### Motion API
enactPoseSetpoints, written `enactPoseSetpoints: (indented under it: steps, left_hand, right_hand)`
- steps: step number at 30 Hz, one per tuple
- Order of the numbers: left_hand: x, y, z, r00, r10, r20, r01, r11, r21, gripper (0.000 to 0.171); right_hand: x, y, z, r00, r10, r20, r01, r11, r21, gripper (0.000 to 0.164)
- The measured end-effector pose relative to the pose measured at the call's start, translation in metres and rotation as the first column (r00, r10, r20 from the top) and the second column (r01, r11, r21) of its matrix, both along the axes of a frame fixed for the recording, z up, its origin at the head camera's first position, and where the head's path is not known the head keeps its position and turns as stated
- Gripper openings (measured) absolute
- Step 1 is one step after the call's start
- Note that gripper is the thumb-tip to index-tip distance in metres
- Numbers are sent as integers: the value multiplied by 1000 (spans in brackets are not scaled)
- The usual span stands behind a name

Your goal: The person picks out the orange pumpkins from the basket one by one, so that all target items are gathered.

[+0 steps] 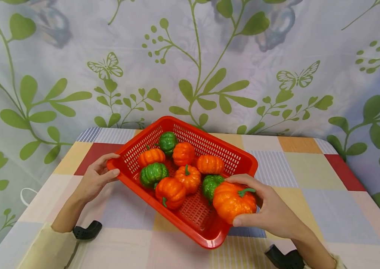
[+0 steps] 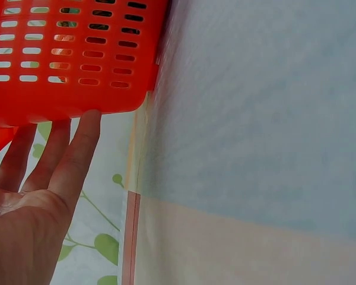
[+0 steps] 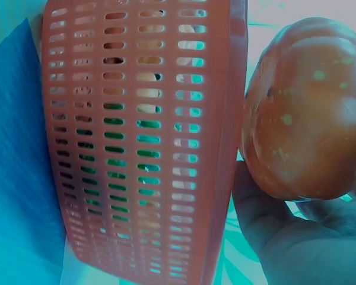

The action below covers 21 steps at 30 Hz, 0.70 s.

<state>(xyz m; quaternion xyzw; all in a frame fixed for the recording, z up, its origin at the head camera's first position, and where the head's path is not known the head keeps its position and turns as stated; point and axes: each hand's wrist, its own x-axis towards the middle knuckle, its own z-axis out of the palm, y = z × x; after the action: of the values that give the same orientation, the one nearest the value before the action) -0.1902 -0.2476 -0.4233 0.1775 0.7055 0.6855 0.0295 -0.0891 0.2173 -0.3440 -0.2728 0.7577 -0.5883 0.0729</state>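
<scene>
A red plastic basket (image 1: 163,203) with slotted walls sits at an angle on the table, holding several small orange and green toy pumpkins. At its left corner my left hand (image 1: 95,178) grips the rim, thumb on the near side; the left wrist view shows the fingers (image 2: 77,148) reaching to the rim from outside. My right hand (image 1: 270,207) holds a larger orange pumpkin (image 1: 232,201) with a green stem over the basket's right end. In the right wrist view this pumpkin (image 3: 311,113) is level with the rim, and part of the hand is hidden behind it.
Inside the basket, a green pumpkin (image 1: 212,185) lies close to the held one, and an orange pumpkin (image 1: 170,192) lies near the front wall. A patchwork tablecloth (image 1: 311,209) covers the table. Behind it hangs a leaf-patterned curtain (image 1: 126,30).
</scene>
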Motion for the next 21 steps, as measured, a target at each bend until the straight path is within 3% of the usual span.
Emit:
enactPoseSetpoints:
  steps: [8,21]
  left_hand:
    - [0,0,-1,1000,-2,-1,2,1000,5,39]
    - [-1,0,-1,1000,-9,-3,9,1000,20,38]
  right_hand:
    - [10,13,-2,992,-105,-64,109,992,68,72]
    - [19,45,-8,975,-209,-72,214,975,55,80]
